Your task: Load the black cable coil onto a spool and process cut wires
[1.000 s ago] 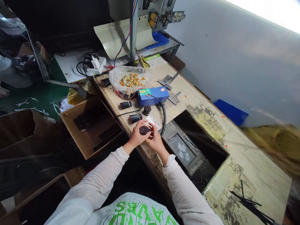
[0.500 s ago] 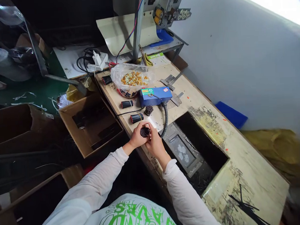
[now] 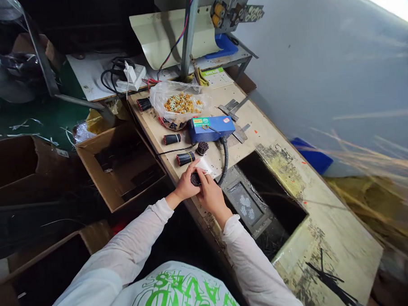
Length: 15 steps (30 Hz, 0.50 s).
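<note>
Both of my hands are closed round a bundle of thin black wires (image 3: 195,179), held end-up over the near edge of the wooden bench. My left hand (image 3: 185,183) wraps its left side. The fingers of my right hand (image 3: 209,191) press on its right side and lie partly across its top. Just beyond, a black bundle with a yellow band (image 3: 186,158) lies on its side, and another bundle (image 3: 202,148) stands on end. Further back lies a bundle with a white band (image 3: 172,139). A blue box (image 3: 211,129) with a ribbed black hose sits beside them.
A clear plastic bag (image 3: 181,104) holds small yellow and white rings or bands. Right of my hands, the bench has a rectangular opening (image 3: 280,194) with a metal frame in it. Cardboard boxes (image 3: 114,204) stand at the left. Loose black strips (image 3: 331,280) lie on the bench's near right.
My right fingers have shifted over the top of the wire bundle, covering more of it. The view has moved slightly. Blurred light streaks now show at the right.
</note>
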Motion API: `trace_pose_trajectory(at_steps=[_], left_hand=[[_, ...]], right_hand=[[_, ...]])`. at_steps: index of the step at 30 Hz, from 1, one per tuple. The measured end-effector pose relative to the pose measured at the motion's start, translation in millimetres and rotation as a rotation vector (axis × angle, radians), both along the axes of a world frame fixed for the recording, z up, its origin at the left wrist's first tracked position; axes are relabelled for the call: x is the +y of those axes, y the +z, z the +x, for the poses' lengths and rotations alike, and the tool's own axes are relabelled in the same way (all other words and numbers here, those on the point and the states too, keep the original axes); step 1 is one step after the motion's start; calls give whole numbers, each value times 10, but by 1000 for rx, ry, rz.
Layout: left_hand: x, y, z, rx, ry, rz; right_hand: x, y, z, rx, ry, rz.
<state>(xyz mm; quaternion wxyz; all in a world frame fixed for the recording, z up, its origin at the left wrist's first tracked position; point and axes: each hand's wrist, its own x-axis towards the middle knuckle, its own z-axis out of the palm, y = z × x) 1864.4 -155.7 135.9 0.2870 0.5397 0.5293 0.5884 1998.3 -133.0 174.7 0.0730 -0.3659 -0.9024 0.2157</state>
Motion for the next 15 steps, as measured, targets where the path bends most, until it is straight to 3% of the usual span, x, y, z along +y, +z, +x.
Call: trace_pose_trajectory(at_steps=[15], left_hand=[[-2, -33, -5, -21, -38, 68]], right_hand=[[-97, 49, 80, -61, 29, 59]])
